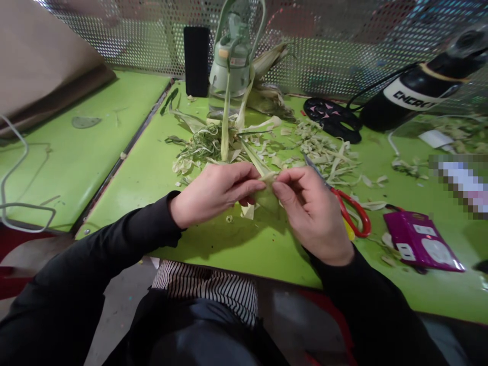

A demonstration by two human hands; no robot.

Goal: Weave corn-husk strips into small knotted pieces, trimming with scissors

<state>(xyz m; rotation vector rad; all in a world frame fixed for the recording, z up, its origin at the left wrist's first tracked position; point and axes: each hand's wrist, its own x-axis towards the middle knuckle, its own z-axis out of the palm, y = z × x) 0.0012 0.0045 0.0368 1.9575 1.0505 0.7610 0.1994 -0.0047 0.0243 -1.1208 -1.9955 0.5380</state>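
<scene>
Between both hands, just above the front of the table, is a pale green corn husk with a long strip running up and away from it. My left hand pinches its left upper edge between thumb and fingers. On the other side, my right hand grips the upper right edge, also with thumb and fingertips. Beyond the hands lies a heap of shredded husk strips. Red-handled scissors rest right of my right hand, their blades partly behind it.
A green-lidded bottle and a dark phone stand at the back before a perforated metal screen. A black bottle leans at right. A purple packet lies right of the scissors. Brown paper covers the far left.
</scene>
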